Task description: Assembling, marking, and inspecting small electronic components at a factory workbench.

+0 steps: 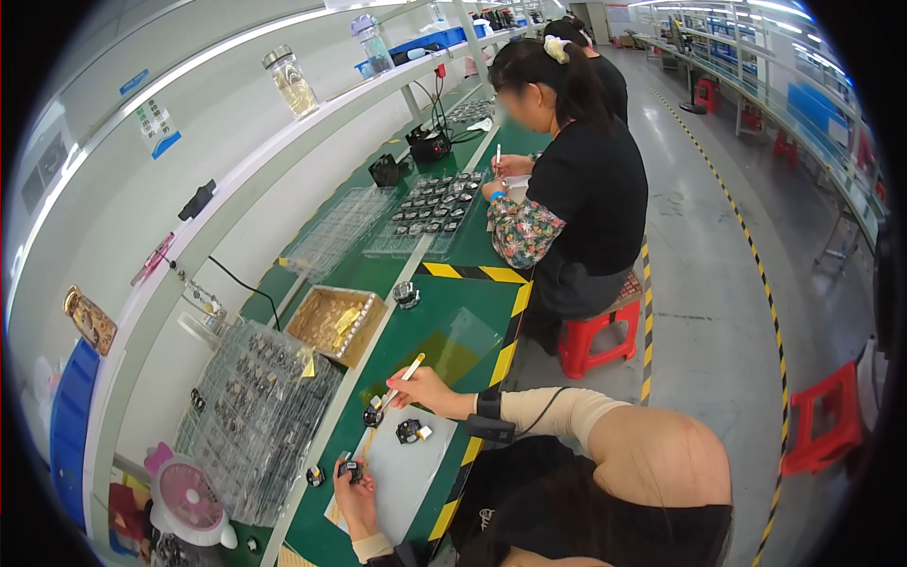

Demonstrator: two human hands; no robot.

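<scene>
My left hand (357,506) is closed around a small black component (350,469), holding it over the left edge of a white sheet (406,487). In my right hand (425,392) is a slim white pen-like tool (413,366), pinched between the fingers and slanting down to the left. Its lower end reaches a second small black part (372,416) with a pale piece on it; whether they touch, I cannot tell. On the sheet, between my hands, lies another black part (412,431) with a white block. One more black part (315,475) rests left of my left hand.
Stacked clear trays (260,416) of small parts stand at the left, with a cardboard box (335,326) behind them. A pink fan (192,496) is at lower left. Beyond a round part (406,295), a co-worker (590,180) sits on a red stool (602,340). Striped tape (510,331) edges the green bench.
</scene>
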